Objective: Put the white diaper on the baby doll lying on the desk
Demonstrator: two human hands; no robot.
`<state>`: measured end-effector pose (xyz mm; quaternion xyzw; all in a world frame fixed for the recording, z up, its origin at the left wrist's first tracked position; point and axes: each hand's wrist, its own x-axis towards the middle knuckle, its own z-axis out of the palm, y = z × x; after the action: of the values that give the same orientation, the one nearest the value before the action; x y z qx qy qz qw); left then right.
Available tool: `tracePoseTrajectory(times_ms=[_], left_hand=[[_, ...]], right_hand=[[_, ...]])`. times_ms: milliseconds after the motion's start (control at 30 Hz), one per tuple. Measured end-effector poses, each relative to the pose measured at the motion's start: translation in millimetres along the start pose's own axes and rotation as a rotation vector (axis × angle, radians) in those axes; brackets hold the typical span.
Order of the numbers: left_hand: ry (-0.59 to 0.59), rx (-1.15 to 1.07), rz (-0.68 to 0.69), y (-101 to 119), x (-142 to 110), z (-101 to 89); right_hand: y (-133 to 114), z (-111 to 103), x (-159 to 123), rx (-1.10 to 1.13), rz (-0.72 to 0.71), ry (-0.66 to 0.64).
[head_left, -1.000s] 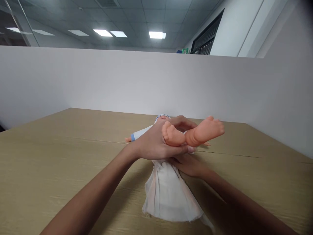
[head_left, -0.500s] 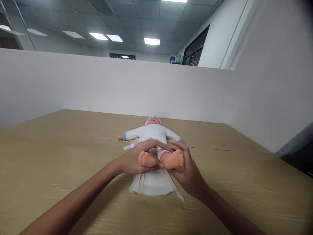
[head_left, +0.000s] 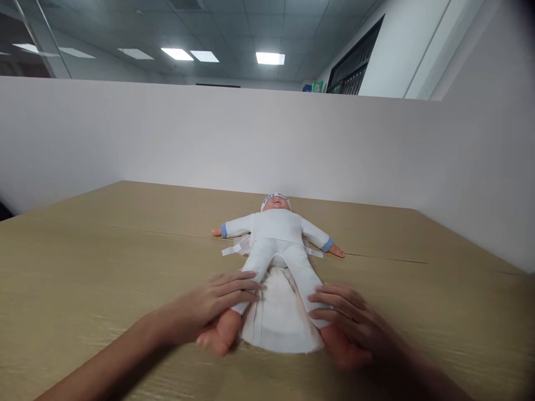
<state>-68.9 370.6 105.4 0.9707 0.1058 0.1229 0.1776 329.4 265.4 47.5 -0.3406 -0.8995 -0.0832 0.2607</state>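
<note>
1. An open diaper (head_left: 284,323) lies between left hand (head_left: 215,301) and right hand (head_left: 359,318), partly beneath a doll (head_left: 277,225) on a tabletop (head_left: 125,256), its long axis running toward the partition (head_left: 234,139); the left fingertips (head_left: 252,284) are nearer.
2. Both hands' fingers extend over the doll's legs (head_left: 261,260), thumbs hidden.
3. Pictured: one doll, one diaper, two tabs (head_left: 231,250).

Your head-worn view looks from the foot end of the doll (head_left: 276,226), near it and above the bench (head_left: 125,267), facing forward along its body, taking in the partition (head_left: 251,133) beyond the doll and the ceiling (head_left: 267,28).
</note>
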Motion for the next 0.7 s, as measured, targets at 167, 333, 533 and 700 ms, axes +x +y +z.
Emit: tracePoseTrajectory(times_ms=[167,333,533,700], left_hand=[[0.015,0.109,0.022,5,3,3.9],[0.004,0.130,0.023,4,4,7.5],[-0.009,-0.058,-0.059,15,4,-7.6],[0.031,-0.135,-0.226,37,12,-10.9]], right_hand=[[2,3,-4,0.045,0.041,-0.039],[4,0,-3,0.107,0.068,-0.060],[12,-9,1,0.364,0.205,-0.132],[-4,-26,11,0.422,0.295,-0.173]])
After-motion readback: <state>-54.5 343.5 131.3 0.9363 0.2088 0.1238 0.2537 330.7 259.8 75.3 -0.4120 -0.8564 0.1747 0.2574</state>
